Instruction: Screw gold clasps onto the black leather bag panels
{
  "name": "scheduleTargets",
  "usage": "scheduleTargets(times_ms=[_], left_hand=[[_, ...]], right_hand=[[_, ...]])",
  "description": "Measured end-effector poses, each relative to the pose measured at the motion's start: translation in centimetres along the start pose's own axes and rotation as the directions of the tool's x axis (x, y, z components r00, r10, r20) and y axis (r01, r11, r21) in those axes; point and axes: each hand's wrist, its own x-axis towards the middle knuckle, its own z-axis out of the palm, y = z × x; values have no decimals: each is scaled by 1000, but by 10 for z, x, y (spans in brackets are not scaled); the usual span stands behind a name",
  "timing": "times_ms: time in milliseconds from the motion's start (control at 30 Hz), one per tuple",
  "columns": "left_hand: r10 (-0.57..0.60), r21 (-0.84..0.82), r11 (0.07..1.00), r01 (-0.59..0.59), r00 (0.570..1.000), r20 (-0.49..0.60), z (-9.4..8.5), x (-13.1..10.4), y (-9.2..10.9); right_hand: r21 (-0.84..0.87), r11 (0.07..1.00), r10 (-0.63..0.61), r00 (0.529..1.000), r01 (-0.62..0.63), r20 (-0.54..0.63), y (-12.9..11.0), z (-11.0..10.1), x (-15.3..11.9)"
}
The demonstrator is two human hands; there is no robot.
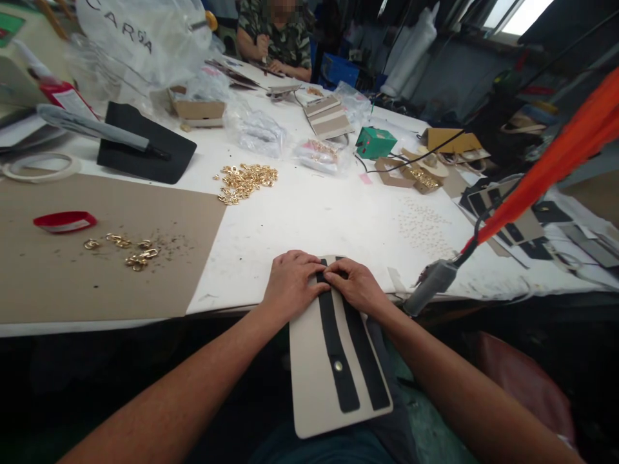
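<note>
A beige panel (307, 374) with rounded corners rests over my lap, its far end against the table edge. Two black strips run along it, and the left black strip (333, 335) carries a round metal snap (338, 366) near its lower end. My left hand (294, 280) grips the far end of the panel, thumb and fingers closed at the left strip. Beside it, my right hand (355, 283) pinches at the same spot with thumb and forefinger. Whatever is between those fingertips is too small to make out.
Gold metal links (246, 182) lie piled mid-table. A brown sheet (145, 290) covers the left side. An orange-wrapped cord (541, 167) hangs at the right, ending in a grey handle (430, 287). Tiny pieces (423, 225) are scattered nearby. Another person (275, 45) sits across the table.
</note>
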Motion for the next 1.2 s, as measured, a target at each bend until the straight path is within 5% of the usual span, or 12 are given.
scheduleTargets(times_ms=[500, 667, 767, 900, 967, 1000, 1133, 1200], left_hand=[[3, 27, 1000, -4, 1000, 16, -1, 2, 1], [4, 38, 999, -6, 999, 52, -3, 7, 3], [7, 32, 999, -9, 998, 58, -2, 9, 1], [22, 25, 999, -24, 997, 68, 0, 11, 0], [18, 37, 999, -21, 997, 73, -1, 12, 1], [17, 47, 999, -21, 997, 75, -2, 13, 2], [26, 71, 997, -30, 998, 65, -3, 12, 4], [14, 62, 998, -18, 998, 55, -2, 10, 5]], right_hand=[[5, 988, 152, 988, -152, 35, 2, 1, 17], [276, 947, 195, 977, -163, -90, 0, -11, -18], [333, 926, 292, 897, -178, -332, 12, -25, -68], [251, 930, 367, 618, -269, -695, 51, -50, -124], [238, 926, 365, 527, -295, -768, 72, -61, -129], [214, 925, 357, 523, -314, -774, 81, -66, -126], [21, 890, 338, 629, -455, -700, 93, -79, -97], [9, 869, 367, 632, -495, -683, 88, -80, -87]])
